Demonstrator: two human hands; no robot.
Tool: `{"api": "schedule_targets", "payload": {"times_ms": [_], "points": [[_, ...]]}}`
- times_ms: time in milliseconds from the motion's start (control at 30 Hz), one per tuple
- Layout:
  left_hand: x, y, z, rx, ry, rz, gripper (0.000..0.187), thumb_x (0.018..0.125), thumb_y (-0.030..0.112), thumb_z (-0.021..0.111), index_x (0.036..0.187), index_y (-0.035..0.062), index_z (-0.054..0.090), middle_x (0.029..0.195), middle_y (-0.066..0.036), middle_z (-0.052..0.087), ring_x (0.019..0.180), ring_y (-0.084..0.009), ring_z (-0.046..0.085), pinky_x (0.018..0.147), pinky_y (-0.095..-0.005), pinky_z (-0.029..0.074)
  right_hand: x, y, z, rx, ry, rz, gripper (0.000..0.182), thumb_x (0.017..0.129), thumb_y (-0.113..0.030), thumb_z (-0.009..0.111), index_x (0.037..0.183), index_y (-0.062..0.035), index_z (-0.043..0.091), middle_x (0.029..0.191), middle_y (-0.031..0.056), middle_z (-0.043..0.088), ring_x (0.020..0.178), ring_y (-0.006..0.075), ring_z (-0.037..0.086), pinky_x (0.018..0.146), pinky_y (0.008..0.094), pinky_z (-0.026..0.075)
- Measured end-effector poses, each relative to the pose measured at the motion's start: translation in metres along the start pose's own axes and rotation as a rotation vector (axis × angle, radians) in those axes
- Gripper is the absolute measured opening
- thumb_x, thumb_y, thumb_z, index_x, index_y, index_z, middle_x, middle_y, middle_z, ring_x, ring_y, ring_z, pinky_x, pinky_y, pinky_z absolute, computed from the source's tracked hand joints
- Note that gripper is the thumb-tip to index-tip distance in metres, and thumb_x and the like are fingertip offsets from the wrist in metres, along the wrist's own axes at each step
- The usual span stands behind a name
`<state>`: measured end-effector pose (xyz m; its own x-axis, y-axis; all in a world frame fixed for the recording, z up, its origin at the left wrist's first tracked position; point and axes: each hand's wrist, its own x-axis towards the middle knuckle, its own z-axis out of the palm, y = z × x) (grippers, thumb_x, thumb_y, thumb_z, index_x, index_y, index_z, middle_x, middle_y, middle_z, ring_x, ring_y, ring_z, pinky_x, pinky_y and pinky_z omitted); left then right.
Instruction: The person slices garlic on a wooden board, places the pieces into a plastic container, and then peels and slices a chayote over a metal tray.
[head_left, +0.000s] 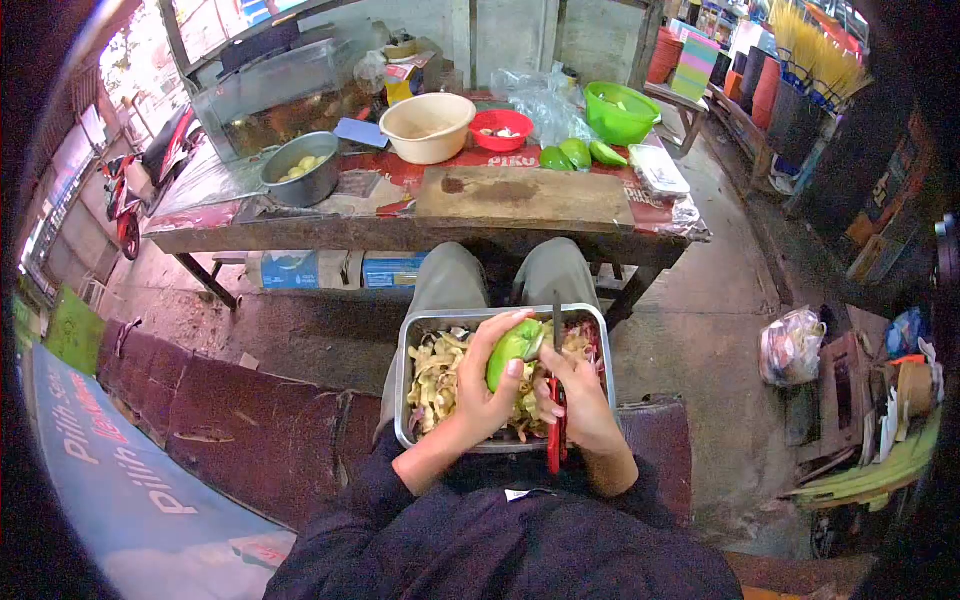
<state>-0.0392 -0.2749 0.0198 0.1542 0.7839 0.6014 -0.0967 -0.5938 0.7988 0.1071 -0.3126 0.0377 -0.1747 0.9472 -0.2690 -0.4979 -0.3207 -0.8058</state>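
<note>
Green fruit [512, 354]: over the metal tray [404, 385]
Left hand [483, 388]: fingers curled round the fruit
Right hand [585, 405]: fingers grasping a red-handled knife [555, 440]
Table [330, 238]: board [520, 200] near, bowls [428, 145] far
Room: motorbike [128, 190] far left, brooms [812, 52] far right

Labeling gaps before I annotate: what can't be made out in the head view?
All head view:
- Underside of the held green fruit: hidden by its top side and the left hand.
- Middle of the red-handled tool: partly behind fingers of the right hand; blade contact unclear.
- Floor of the metal tray: buried under peelings.
- Contents of the beige bowl: too small.
- Contents of the plastic bag: glare, crumpled plastic.
</note>
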Motion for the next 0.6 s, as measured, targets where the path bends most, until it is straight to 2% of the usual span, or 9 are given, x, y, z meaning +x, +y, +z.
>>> {"api": "schedule_targets", "payload": {"times_ms": [100, 167, 233, 333, 400, 433, 500, 533, 600], "points": [[0.002, 0.000, -0.003, 0.010, 0.011, -0.013, 0.042, 0.095, 0.014, 0.050, 0.133, -0.0022, 0.050, 0.132, -0.019, 0.056, 0.124, -0.0312, 0.053, 0.107, -0.0405, 0.038, 0.000, -0.003, -0.001, 0.030, -0.055, 0.010, 0.043, 0.102, -0.052, 0.046, 0.100, -0.0097, 0.055, 0.064, 0.0004, 0.052, 0.041, 0.0064, 0.040, 0.038, 0.0222, 0.033], [0.001, -0.002, -0.006, 0.018, -0.004, -0.002, 0.042, 0.095, 0.015, 0.050, 0.133, -0.0020, 0.049, 0.132, -0.019, 0.056, 0.124, -0.0306, 0.053, 0.107, -0.0406, 0.038, -0.001, -0.006, 0.000, 0.094, -0.079, 0.026, 0.037, 0.103, -0.046, 0.045, 0.104, -0.0110, 0.055, 0.063, -0.0002, 0.049, 0.040, 0.0068, 0.035, 0.039, 0.0227, 0.032], [0.001, -0.002, -0.006, 0.027, -0.019, 0.011, 0.042, 0.096, 0.016, 0.050, 0.134, -0.0018, 0.049, 0.132, -0.019, 0.056, 0.124, -0.0300, 0.053, 0.107, -0.0407, 0.038, -0.001, -0.009, 0.002, 0.136, -0.049, 0.051, 0.031, 0.102, -0.040, 0.049, 0.099, -0.0094, 0.055, 0.062, -0.0009, 0.048, 0.040, 0.0064, 0.035, 0.039, 0.0226, 0.031], [0.002, 0.002, -0.003, -0.071, -0.015, -0.027, 0.040, 0.100, 0.017, 0.045, 0.136, -0.0008, 0.048, 0.132, -0.017, 0.056, 0.122, -0.0272, 0.054, 0.106, -0.0382, 0.039, 0.004, -0.007, -0.002, -0.066, 0.007, 0.041, 0.025, 0.099, -0.033, 0.058, 0.097, -0.0084, 0.057, 0.063, -0.0007, 0.052, 0.040, 0.0067, 0.040, 0.038, 0.0227, 0.032], [0.005, 0.005, -0.001, -0.245, 0.099, -0.277, 0.052, 0.105, 0.039, 0.038, 0.141, 0.0009, 0.041, 0.133, -0.018, 0.055, 0.121, -0.0250, 0.055, 0.104, -0.0399, 0.044, 0.005, -0.004, -0.002, -0.223, 0.084, -0.007, 0.023, 0.097, -0.030, 0.062, 0.096, -0.0078, 0.057, 0.063, -0.0026, 0.051, 0.041, 0.0045, 0.039, 0.038, 0.0208, 0.031], [0.006, 0.002, -0.002, -0.245, 0.101, -0.276, 0.052, 0.105, 0.039, 0.038, 0.141, 0.0009, 0.041, 0.133, -0.018, 0.055, 0.121, -0.0250, 0.055, 0.104, -0.0399, 0.044, 0.004, -0.004, -0.003, -0.224, 0.082, -0.006, 0.023, 0.097, -0.030, 0.062, 0.096, -0.0078, 0.057, 0.063, -0.0026, 0.051, 0.041, 0.0045, 0.039, 0.038, 0.0208, 0.031], [0.010, -0.006, -0.006, -0.441, 0.223, -0.371, 0.054, 0.105, 0.043, 0.037, 0.142, 0.0030, 0.041, 0.133, -0.017, 0.055, 0.120, -0.0242, 0.057, 0.103, -0.0402, 0.046, 0.000, -0.007, -0.006, -0.437, 0.104, -0.088, 0.028, 0.096, -0.032, 0.063, 0.096, -0.0050, 0.057, 0.064, 0.0035, 0.055, 0.044, 0.0156, 0.050, 0.042, 0.0304, 0.038], [0.011, -0.006, -0.007, -0.522, 0.247, -0.410, 0.056, 0.105, 0.047, 0.037, 0.143, 0.0059, 0.041, 0.132, -0.015, 0.056, 0.119, -0.0242, 0.058, 0.103, -0.0408, 0.047, 0.000, -0.007, -0.005, -0.438, 0.103, -0.087, 0.028, 0.096, -0.032, 0.063, 0.096, -0.0050, 0.057, 0.064, 0.0035, 0.055, 0.044, 0.0156, 0.050, 0.042, 0.0304, 0.038], [0.014, 0.001, -0.010, -0.600, 0.268, -0.487, 0.055, 0.105, 0.047, 0.036, 0.142, 0.0070, 0.042, 0.132, -0.015, 0.057, 0.119, -0.0239, 0.058, 0.103, -0.0408, 0.047, -0.001, -0.008, -0.004, -1.175, 0.274, -0.681, 0.029, 0.098, -0.031, 0.059, 0.096, -0.0021, 0.056, 0.070, 0.0129, 0.061, 0.060, 0.0313, 0.063, 0.057, 0.0412, 0.047]]}}
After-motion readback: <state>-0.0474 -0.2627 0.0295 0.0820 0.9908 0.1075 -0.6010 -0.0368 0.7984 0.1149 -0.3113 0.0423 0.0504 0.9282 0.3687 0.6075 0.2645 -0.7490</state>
